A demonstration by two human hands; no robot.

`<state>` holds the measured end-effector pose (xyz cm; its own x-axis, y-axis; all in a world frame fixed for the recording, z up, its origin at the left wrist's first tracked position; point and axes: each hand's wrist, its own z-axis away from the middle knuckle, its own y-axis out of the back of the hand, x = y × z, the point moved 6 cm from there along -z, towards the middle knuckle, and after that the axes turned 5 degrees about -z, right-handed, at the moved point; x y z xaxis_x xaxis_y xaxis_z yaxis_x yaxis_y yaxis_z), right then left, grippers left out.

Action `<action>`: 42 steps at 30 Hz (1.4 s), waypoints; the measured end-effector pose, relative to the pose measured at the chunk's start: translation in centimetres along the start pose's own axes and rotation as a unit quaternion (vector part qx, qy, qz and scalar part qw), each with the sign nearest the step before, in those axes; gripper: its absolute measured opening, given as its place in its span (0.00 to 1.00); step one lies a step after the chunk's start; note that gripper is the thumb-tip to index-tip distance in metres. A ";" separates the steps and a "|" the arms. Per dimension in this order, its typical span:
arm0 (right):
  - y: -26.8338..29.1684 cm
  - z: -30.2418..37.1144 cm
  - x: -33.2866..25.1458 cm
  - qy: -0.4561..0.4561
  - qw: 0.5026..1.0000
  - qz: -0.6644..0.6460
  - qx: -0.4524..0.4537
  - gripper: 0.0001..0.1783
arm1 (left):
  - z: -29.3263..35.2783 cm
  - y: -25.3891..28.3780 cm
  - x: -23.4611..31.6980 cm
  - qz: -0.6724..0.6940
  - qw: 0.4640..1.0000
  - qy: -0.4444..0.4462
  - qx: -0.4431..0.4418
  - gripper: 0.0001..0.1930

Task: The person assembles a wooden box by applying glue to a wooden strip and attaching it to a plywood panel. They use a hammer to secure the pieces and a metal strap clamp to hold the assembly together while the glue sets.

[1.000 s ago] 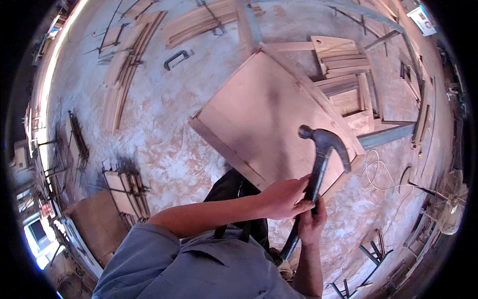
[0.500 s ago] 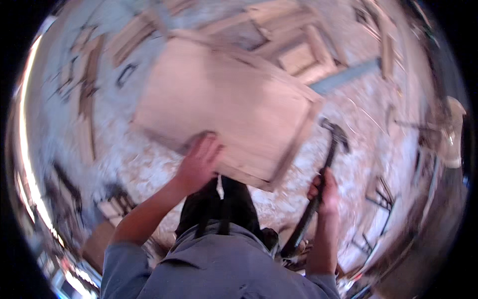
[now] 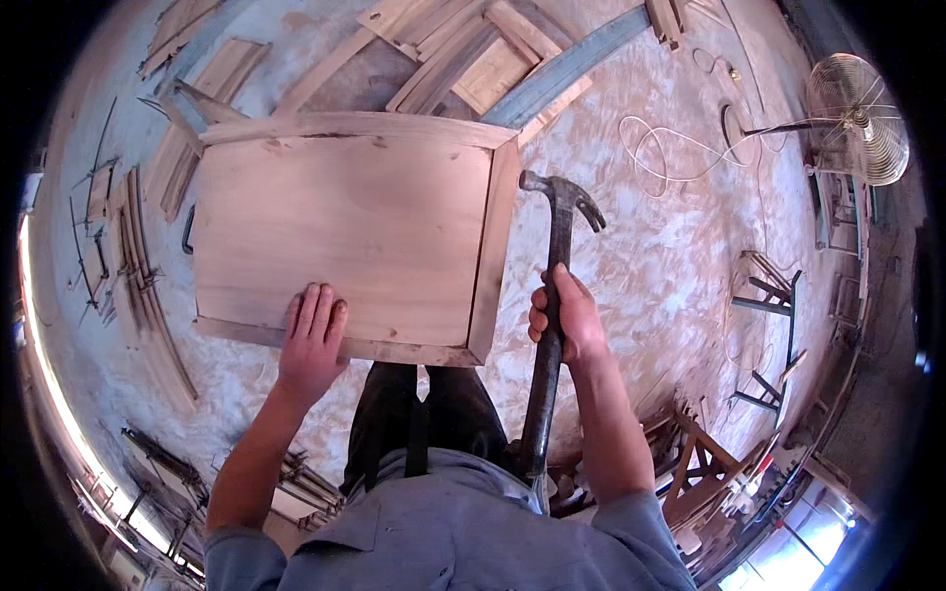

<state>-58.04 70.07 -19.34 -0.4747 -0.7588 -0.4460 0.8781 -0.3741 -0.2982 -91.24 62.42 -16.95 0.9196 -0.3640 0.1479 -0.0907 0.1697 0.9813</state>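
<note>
A pale wooden panel set in a wooden frame is in front of me, its near edge by my legs. My left hand lies on the panel's near edge, fingers stretched out together and flat on the wood. In my right hand is a claw hammer, gripped around its dark handle. The hammer's head is up beside the right edge of the frame, its claw pointing right, and it appears apart from the wood. The handle's lower end reaches down beside my waist.
Wooden boards and frames lie beyond the panel, with a grey-blue plank across them. Long wood strips and clamps are at left. A standing fan and a loose cord are at right. A wooden trestle stands lower right.
The panel has swung round, its near edge now almost level across my view, and sits further left. The hammer in my right hand is higher and more upright. My left hand stays on the panel.
</note>
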 end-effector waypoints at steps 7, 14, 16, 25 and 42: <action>-0.2 -1.5 -1.0 0.004 0.999 0.032 -0.011 0.17 | -0.2 -0.4 -0.3 -0.024 0.999 -0.025 0.039 0.40; 0.3 -1.0 -0.6 -0.009 1.000 0.015 -0.012 0.17 | 0.3 -0.7 -0.4 -0.038 0.998 -0.031 0.029 0.40; 0.2 -0.9 -0.4 -0.014 1.000 -0.002 -0.016 0.16 | 0.1 -0.6 -0.3 -0.036 0.998 -0.030 0.036 0.40; 1.6 0.1 0.6 0.002 1.000 0.009 0.010 0.17 | 0.6 -2.1 -1.6 -0.094 0.993 -0.053 0.039 0.25; 4.9 4.1 2.4 -0.027 0.999 0.028 0.035 0.16 | -2.0 -2.1 0.4 -0.119 0.992 -0.020 0.024 0.20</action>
<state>-54.63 64.25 -18.38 -0.4220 -0.8069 -0.4132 0.9064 -0.3652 -0.2125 -89.87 63.75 -19.19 0.9010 -0.4255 -0.0845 0.1083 0.0320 0.9936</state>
